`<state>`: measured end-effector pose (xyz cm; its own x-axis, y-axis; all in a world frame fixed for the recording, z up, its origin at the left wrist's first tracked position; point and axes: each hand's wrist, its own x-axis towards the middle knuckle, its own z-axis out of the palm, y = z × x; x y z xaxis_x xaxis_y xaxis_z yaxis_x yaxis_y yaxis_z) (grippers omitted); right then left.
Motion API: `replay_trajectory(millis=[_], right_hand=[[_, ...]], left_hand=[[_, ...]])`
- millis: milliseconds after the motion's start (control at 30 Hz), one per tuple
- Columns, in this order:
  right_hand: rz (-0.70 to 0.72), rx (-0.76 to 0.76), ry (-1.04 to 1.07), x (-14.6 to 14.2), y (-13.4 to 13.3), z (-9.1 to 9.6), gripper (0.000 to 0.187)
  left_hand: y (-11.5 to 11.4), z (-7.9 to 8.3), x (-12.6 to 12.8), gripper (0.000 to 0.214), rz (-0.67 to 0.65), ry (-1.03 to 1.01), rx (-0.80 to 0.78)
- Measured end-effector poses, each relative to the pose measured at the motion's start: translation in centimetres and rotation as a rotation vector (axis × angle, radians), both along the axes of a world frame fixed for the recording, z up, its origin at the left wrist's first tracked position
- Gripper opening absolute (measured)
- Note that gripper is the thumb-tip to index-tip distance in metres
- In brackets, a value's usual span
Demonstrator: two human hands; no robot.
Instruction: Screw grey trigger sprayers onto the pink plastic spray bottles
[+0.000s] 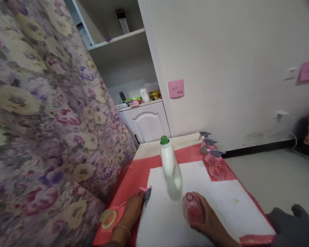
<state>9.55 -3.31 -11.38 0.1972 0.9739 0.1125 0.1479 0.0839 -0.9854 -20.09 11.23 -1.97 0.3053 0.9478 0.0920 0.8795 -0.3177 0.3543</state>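
My left hand (133,207) is closed around a grey-and-pink spray nozzle (147,196) at the left edge of the white cloth. A thin pink tube (121,205) sticks out from behind the hand. On the right, my right hand (205,216) grips a clear spray bottle body (192,211), its round mouth open and facing up. Between the hands, a little farther back, a tall pale jug (170,168) with a green spout (164,140) stands upright on the cloth. A translucent yellowish cap (108,219) lies left of my left hand.
Several spray bottles (217,168) with grey-and-pink heads line the table's right edge. The white cloth (159,223) covers part of the red tablecloth (141,171). A floral curtain (54,137) hangs close on the left. Behind are a cabinet (151,120) and wall.
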Motion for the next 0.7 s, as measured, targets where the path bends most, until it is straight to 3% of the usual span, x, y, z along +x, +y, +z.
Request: replay_trajectory(millis=[167, 367, 467, 533, 633, 700], right_hand=[[-0.025, -0.002, -0.015, -0.1, 0.0, 0.9, 0.088], [-0.017, 0.007, 0.000, 0.2, -0.2, 2.1, 0.088], [-0.024, 0.024, 0.004, 0.3, -0.3, 1.9, 0.089], [-0.020, 0.039, -0.002, 0.4, -0.2, 1.7, 0.089], [-0.012, 0.040, -0.008, 0.5, -0.2, 1.7, 0.090], [-0.016, 0.033, -0.003, 0.5, -0.2, 1.9, 0.091]], left_hand=[[-0.2, 2.2, -0.2, 0.027, -0.016, 0.174, 0.102], [-2.5, 8.1, -0.6, 0.030, 0.056, 0.152, 0.252], [-5.0, 11.1, 0.2, 0.034, 0.082, -0.131, 0.364], [-7.2, 12.7, 1.5, 0.040, 0.099, -0.392, 0.356], [-10.8, 14.0, 4.6, 0.043, 0.239, -0.842, 0.278], [-12.6, 14.2, 6.9, 0.041, 0.279, -0.993, 0.256]])
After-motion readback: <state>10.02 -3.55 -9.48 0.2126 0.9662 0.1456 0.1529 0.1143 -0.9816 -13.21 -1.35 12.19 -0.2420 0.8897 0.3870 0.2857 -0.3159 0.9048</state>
